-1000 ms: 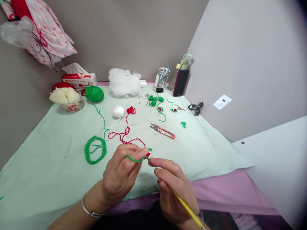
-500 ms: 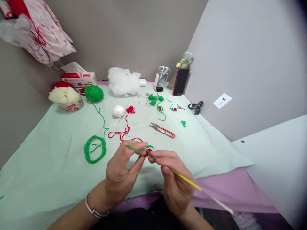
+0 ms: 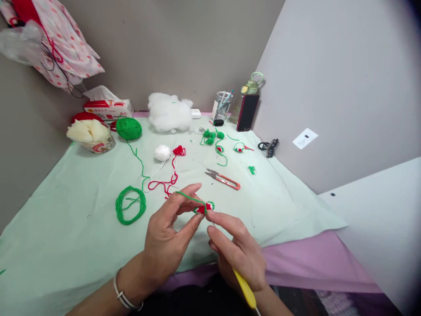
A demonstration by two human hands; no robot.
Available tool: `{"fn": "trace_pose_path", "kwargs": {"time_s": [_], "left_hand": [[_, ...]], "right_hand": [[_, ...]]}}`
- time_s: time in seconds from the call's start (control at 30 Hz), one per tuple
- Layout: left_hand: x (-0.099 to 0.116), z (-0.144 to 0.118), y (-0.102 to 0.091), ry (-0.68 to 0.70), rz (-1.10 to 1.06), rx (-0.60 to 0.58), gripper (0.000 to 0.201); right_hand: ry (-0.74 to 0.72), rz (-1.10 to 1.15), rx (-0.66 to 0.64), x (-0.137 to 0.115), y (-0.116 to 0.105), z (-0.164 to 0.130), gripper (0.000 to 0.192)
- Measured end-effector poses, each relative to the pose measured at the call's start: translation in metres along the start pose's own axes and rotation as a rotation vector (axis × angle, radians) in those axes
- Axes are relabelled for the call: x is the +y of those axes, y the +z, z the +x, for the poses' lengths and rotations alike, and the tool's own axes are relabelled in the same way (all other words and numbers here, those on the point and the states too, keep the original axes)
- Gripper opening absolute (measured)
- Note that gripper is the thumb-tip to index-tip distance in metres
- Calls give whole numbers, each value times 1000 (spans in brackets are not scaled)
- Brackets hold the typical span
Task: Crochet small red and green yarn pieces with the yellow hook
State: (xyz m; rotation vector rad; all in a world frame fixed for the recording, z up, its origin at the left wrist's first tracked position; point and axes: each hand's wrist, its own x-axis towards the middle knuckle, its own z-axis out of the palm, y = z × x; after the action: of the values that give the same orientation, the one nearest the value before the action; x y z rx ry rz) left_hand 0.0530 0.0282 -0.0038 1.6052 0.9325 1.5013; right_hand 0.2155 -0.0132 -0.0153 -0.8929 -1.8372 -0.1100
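Between thumb and fingers my left hand (image 3: 169,232) pinches a small crochet piece (image 3: 205,208) in red, white and green, held above the table's front part. A strand of green yarn (image 3: 189,197) runs from the piece over my left fingers. My right hand (image 3: 238,252) closes round a crochet hook with a yellow handle (image 3: 244,287); its thin metal shaft points up at the piece, and its tip is hidden at the stitches. The right index fingertip touches the piece's edge.
Orange-handled thread snips (image 3: 223,179) lie beyond my hands. On the left are a coil of green yarn (image 3: 130,205) and a green yarn ball (image 3: 129,128). A white yarn ball (image 3: 162,152), white stuffing (image 3: 170,112), a phone (image 3: 247,113) and small green crochet pieces (image 3: 209,137) sit farther back.
The crochet hook's handle has swung from pointing right to pointing down towards me. The crochet piece has turned and shows more of its red middle. My left index finger has lifted.
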Motion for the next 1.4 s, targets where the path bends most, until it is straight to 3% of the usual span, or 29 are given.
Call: {"fn": "trace_pose_path", "kwargs": {"time_s": [0.13,0.27,0.43,0.6,0.67,0.77,0.93,1.0,1.1,1.27,1.4], "left_hand": [[0,0,-1,-51,-12,15,50],[3,5,-3,-215,-143,-32,43],[8,13,-7,-350,-283,-128,35],[7,17,-10,-444,-287,-160,38],[6,17,-10,-468,-279,-156,39],[5,15,-7,-448,-274,-159,39],[7,8,0,-259,-136,-62,34],[7,6,0,-270,-153,-57,39],[8,7,0,-444,-305,-112,49],[8,14,-2,-892,-727,-262,55],[6,20,-8,-945,-773,-303,68]], "right_hand": [[-50,-53,-29,2,0,2,45],[-64,-58,-18,4,-2,2,42],[25,134,-27,11,-4,-3,45],[204,394,73,16,-3,-1,28],[184,302,26,16,-5,1,30],[24,19,-40,12,-4,0,39],[-34,-139,62,6,6,-8,43],[-39,-135,64,7,7,-9,45],[-72,-132,58,9,4,-7,45],[-58,-28,85,12,6,-6,46],[137,216,145,11,9,-4,40]]}}
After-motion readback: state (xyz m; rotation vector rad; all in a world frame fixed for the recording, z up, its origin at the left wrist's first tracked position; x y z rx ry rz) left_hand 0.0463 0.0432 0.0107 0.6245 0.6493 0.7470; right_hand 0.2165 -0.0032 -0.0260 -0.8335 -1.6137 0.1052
